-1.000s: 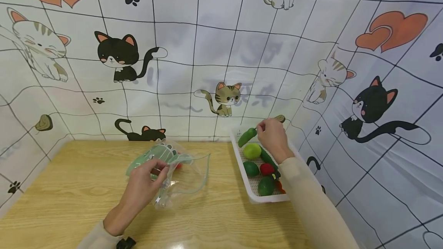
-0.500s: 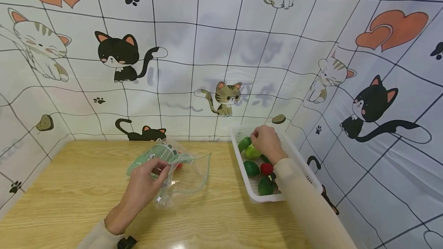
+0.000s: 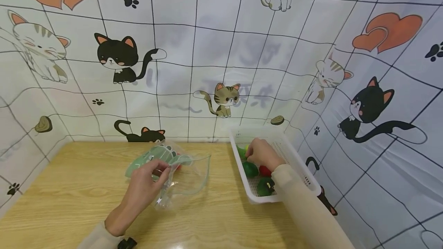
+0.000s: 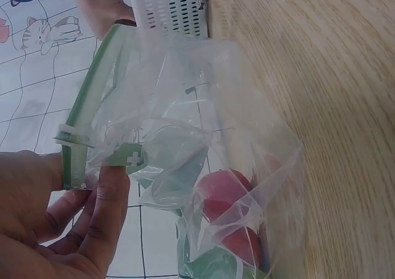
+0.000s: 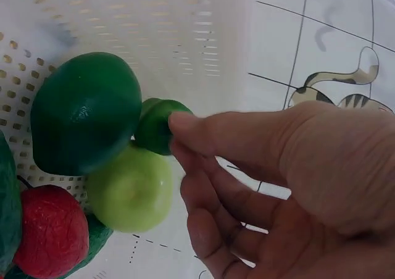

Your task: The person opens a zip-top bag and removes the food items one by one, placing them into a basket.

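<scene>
The green pepper point(image 5: 155, 126) lies inside the white basket point(image 3: 295, 153), near its left wall; its skin is smooth and glossy, the end by the thumb darker. It sits beside a dark green fruit point(image 5: 86, 115) and a yellow-green fruit point(image 5: 131, 188); a red fruit point(image 5: 52, 229) lies close by. The bag point(image 4: 216, 87) is clear, thin and creased plastic with a green edge and a green printed part. It rests on the wood-grain table point(image 3: 221, 222), left of the basket and apart from it, its mouth gaping toward the basket. Red items point(image 4: 225, 192) show through the plastic.

The right hand point(image 3: 263, 153) reaches down into the basket, its forearm crossing over the basket's near right side. Thumb and forefinger pinch one end of the pepper; the other fingers are loosely bent. The left hand point(image 3: 145, 176) stands over the near left side of the bag, thumb and forefinger pinching its edge, remaining fingers curled beneath. Both sleeves are cream.
</scene>
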`<state>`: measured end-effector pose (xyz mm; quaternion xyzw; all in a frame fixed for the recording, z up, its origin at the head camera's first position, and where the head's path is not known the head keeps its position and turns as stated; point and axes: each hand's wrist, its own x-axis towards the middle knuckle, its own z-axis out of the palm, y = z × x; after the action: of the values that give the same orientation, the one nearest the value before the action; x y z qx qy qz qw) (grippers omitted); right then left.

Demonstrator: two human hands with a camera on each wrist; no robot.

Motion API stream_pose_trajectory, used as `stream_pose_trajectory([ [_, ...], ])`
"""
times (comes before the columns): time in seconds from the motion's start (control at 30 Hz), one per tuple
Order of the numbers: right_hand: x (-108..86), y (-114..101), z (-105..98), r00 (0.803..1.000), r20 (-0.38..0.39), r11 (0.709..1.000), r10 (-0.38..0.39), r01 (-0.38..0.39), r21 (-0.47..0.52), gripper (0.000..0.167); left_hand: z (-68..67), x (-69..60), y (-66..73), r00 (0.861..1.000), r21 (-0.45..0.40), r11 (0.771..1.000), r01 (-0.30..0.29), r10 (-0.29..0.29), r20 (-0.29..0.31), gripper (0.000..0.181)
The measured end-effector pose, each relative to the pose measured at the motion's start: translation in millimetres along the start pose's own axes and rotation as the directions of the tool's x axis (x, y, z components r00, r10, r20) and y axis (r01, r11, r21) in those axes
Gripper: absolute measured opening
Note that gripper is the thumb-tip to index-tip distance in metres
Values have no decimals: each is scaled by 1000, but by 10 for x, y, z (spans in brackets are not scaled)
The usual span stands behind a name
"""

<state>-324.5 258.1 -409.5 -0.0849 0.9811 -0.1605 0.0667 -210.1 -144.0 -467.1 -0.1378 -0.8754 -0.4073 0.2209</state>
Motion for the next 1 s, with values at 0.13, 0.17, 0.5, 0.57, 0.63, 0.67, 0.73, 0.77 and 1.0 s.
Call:
stream_pose_trajectory([
  [0.13, -7, -49, 19, 1000, 3, 1000, 11, -11, 1, 13, 2, -6, -8, 1000, -4, 1000, 11, -11, 2, 7],
  [0.17, -8, -62, 16, 1000, 3, 1000, 16, -16, 2, 15, 2, -7, -10, 1000, -7, 1000, 11, -11, 0, 7],
  [0.5, -119, -252, 6, 997, -73, 1000, -19, 20, 11, 20, 15, -5, -23, 1000, -8, 1000, -9, 9, -16, 6],
  [0.57, -184, -305, 20, 993, -110, 999, -44, 46, 16, 18, 23, -4, -21, 1000, -12, 1000, -18, 17, -20, 7],
  [0.63, -252, -382, 33, 986, -153, 997, -67, 70, 14, 16, 32, -2, -16, 1000, -19, 1000, -22, 22, -21, 8],
  [0.67, -288, -427, 40, 980, -178, 996, -84, 88, 13, 15, 37, -1, -16, 999, -17, 1000, -25, 25, -21, 8],
  [0.73, -362, -525, 60, 964, -236, 992, -121, 126, 4, 13, 46, 1, -11, 999, -12, 1000, -28, 28, -20, 8],
  [0.77, -400, -576, 73, 954, -262, 989, -144, 149, -3, 12, 50, 3, -8, 999, -9, 1000, -29, 28, -17, 8],
  [1.0, -653, -900, 214, 850, -418, 944, -320, 324, -64, 6, 60, 31, 7, 999, -18, 999, -33, 33, -23, 9],
])
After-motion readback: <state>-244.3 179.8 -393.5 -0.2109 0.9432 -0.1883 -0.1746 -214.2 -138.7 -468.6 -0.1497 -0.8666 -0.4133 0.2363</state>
